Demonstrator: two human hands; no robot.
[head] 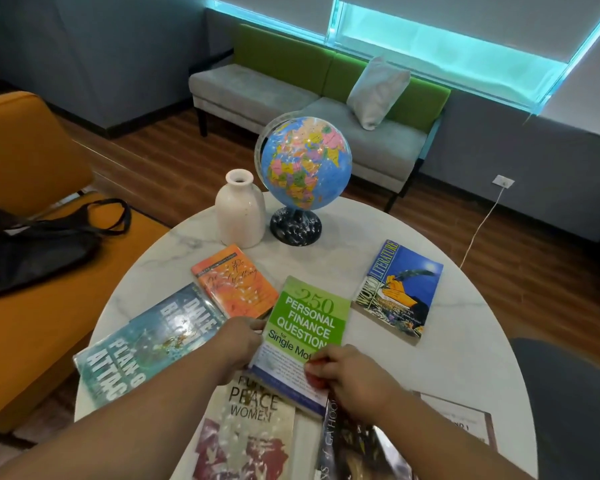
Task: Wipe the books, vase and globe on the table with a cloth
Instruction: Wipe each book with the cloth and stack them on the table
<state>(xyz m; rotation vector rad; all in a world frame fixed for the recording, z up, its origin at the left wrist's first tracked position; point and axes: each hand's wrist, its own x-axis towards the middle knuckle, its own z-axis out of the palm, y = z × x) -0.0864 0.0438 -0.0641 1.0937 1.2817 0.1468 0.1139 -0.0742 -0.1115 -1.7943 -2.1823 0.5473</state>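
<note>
Head view: left grip (238, 344) and right grip (343, 377) both pinched edges of green book (305, 327), mid-surface (447, 341). No cloth seen; wiping judged hardly begun. Count: books (399, 292) 7 total, vase (240, 211) 1, globe (303, 161) 1, both far side.

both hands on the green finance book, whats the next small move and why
Probably lift the green book and hold it with one hand, freeing the other to fetch a cloth: the left hand grips its left edge, the right hand pinches its near corner, it overlaps the Peace book, and no cloth shows.
</note>
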